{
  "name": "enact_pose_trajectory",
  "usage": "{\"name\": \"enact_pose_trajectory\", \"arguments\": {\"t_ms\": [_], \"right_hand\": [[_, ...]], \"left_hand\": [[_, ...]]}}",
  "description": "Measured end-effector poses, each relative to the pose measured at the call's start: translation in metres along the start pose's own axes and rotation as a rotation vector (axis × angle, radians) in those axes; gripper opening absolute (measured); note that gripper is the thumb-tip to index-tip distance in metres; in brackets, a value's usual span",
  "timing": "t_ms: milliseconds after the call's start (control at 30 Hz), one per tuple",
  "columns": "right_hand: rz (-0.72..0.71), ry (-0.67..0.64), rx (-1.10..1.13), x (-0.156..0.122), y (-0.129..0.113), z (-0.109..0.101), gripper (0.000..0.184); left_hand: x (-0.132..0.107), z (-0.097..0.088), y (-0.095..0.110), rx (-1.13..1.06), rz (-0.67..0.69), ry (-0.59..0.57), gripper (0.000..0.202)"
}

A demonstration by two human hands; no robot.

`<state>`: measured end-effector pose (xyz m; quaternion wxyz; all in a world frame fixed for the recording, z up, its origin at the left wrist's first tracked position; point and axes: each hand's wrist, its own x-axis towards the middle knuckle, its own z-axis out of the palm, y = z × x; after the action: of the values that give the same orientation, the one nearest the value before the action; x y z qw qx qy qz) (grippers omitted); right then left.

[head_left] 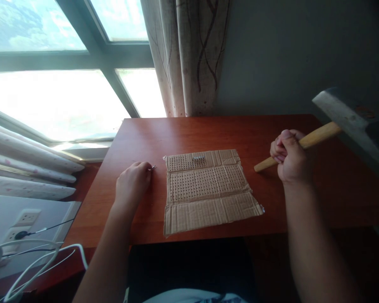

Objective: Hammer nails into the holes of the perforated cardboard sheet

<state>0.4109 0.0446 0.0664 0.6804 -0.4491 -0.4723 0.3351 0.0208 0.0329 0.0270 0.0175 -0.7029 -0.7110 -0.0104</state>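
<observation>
From the head camera, the right hand is clenched around the wooden handle of a hammer, which it holds raised above the right part of the table. The butt of the handle points down and left towards the cardboard, and the blurred metal head sits high by the right edge of the frame. The left hand rests knuckles-up on the tabletop just left of the cardboard sheet, its fingertips pinched on a small nail (only a glint of metal shows, so its exact shape is hard to tell). The cardboard lies flat between the two hands, punched with rows of holes, its near edge close to the table's front edge and one corner reaching almost to it. A short row of nail heads stands in its far strip. Bare wood lies open beyond the sheet up to the wall and the curtain, and to its right under the hammer. The table's left edge borders a window, with wall sockets and white cables below.
</observation>
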Motion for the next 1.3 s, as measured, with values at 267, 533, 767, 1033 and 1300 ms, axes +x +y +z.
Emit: {"name": "enact_pose_trajectory", "arguments": {"t_ms": [267, 533, 767, 1033, 1300], "right_hand": [[-0.013, 0.012, 0.01, 0.0, 0.0, 0.0, 0.033], [-0.023, 0.007, -0.037, 0.001, 0.001, -0.001, 0.034], [-0.049, -0.015, -0.011, 0.002, 0.001, 0.0, 0.036], [-0.058, -0.007, 0.025, 0.004, 0.006, -0.003, 0.038], [-0.045, -0.003, 0.025, 0.001, 0.0, 0.002, 0.035]], "left_hand": [[-0.006, -0.008, 0.004, -0.142, -0.016, 0.167, 0.025], [0.001, -0.032, 0.022, -0.827, 0.056, 0.388, 0.013], [0.014, -0.043, 0.067, -1.083, 0.255, 0.274, 0.015], [0.019, -0.027, 0.081, -1.019, 0.266, 0.237, 0.01], [0.02, -0.022, 0.079, -1.001, 0.282, 0.253, 0.012]]}}
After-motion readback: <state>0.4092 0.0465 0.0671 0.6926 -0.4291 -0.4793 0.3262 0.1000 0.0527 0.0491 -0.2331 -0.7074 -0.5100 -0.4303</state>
